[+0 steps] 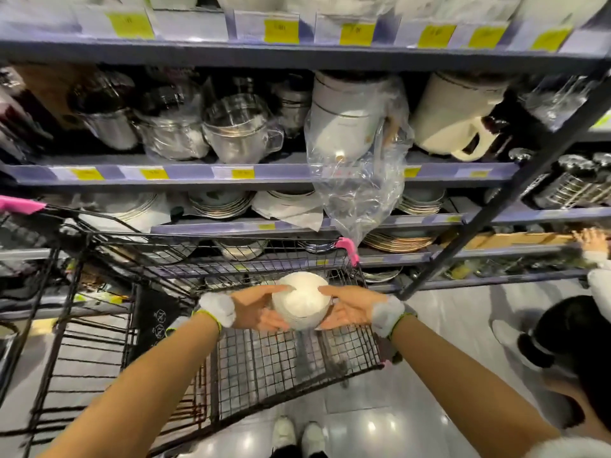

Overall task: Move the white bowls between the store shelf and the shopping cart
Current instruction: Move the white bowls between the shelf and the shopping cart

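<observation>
- The white bowls (301, 300) form a small nested stack, seen upside down or on a tilt so that a rounded, matte white outer wall faces the camera; faint ridges near the lower edge show where one rim sits inside another, but how many there are cannot be told.
- The stack is held in the air above the wire basket of the shopping cart (264, 358), just in front of the cart's far end with its pink corner guard (348, 247).
- The left hand (261, 307) presses against the left side of the stack, its fingers fairly straight and spread along the wall, thumb on top near the upper edge.
- The right hand (347, 309) mirrors it on the right side, palm turned inward, fingers extended under and along the wall, thumb on the upper edge.
- Both hands are thus flat and open against the stack, which is squeezed between the two palms rather than wrapped by curled fingers.
- Each wrist carries a fluffy white cuff (218, 309) with a thin green band.
- Beyond the cart stands the store shelf (264, 171), with blue edges and yellow price tags; its tiers hold glass mugs, white pots in clear plastic, and stacks of plates.
- At lower right another person's dark hair (575, 342) shows, a small hand (591, 238) reaching to a shelf edge.
</observation>
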